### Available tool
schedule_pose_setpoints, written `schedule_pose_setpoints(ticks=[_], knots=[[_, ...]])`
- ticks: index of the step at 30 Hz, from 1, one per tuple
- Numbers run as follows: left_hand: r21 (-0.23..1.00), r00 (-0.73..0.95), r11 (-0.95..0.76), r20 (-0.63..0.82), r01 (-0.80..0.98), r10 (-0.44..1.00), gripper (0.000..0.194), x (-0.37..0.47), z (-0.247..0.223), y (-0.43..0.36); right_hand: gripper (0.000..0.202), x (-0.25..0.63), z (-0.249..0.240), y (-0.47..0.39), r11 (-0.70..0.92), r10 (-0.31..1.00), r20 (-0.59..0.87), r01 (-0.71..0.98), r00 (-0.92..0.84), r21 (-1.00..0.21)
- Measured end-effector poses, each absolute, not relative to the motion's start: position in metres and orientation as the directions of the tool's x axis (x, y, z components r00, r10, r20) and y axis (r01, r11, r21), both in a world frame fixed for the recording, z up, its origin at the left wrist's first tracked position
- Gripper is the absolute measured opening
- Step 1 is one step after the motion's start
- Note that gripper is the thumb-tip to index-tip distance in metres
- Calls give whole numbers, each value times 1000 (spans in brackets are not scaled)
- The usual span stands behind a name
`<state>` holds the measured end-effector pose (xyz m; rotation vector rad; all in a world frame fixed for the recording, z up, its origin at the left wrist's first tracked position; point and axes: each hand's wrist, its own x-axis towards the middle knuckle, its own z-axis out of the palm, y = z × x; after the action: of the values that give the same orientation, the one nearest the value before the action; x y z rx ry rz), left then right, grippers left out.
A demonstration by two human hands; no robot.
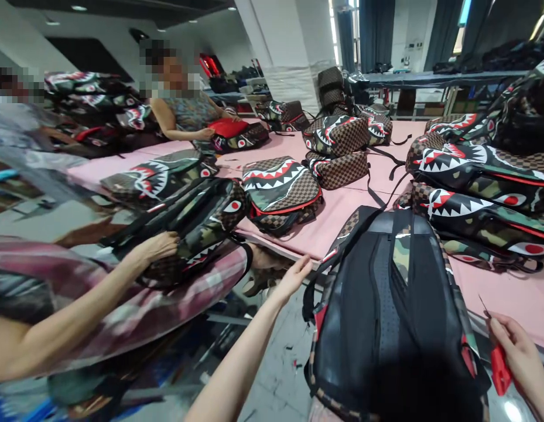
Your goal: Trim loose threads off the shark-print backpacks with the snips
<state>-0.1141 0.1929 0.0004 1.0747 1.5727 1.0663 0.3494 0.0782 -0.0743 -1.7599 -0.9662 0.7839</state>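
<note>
A black backpack (355, 305) with checkered and camouflage edges lies back panel up in front of me, over the pink table's edge. My left hand (295, 280) is at its left side, fingers together near the strap by a small red and white tag; whether they pinch the strap is hard to make out. On the right, my right hand (511, 340) holds a red-handled tool (500, 369) with a thin dark tip pointing up and left, beside the backpack's right edge.
Shark-mouth backpacks (482, 205) are stacked at the right. More bags (283, 187) stand across the pink table (486, 287). Close on my left, a person in plaid handles another backpack (205, 217). Two people are further back, one holding something red.
</note>
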Motion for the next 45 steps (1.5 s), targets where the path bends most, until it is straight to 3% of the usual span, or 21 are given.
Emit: schedule_pose_setpoints(ticks=[3, 8, 13, 15, 22, 33, 40, 45], knots=[[954, -91, 283, -274, 98, 957, 49, -112, -1, 186, 44, 342, -51, 73, -251, 882, -149, 177, 447, -952], [940, 115, 341, -337, -12, 934, 45, -82, 38, 172, 41, 321, 1, 67, -171, 905, -126, 76, 407, -982], [851, 186, 389, -344, -352, 920, 48, 0, 60, 116, 37, 278, 56, 60, -82, 982, -70, 61, 173, -995], [810, 222, 435, -376, -393, 900, 51, 27, 59, 88, 35, 261, 72, 58, -22, 993, -9, 111, 118, -994], [819, 244, 439, -370, -371, 896, 40, 39, 51, 57, 20, 230, 89, 61, 85, 995, 93, 191, 33, -978], [843, 216, 405, -348, -354, 912, 39, 41, 36, 59, 25, 220, 73, 71, 27, 999, 31, 211, 12, -977], [888, 207, 358, -307, -287, 929, 37, 45, 39, 61, 17, 217, 73, 70, 205, 972, 234, 484, -2, -851], [906, 197, 347, -304, -243, 932, 32, 43, 40, 58, 13, 217, 72, 75, 277, 954, 297, 479, -35, -833]])
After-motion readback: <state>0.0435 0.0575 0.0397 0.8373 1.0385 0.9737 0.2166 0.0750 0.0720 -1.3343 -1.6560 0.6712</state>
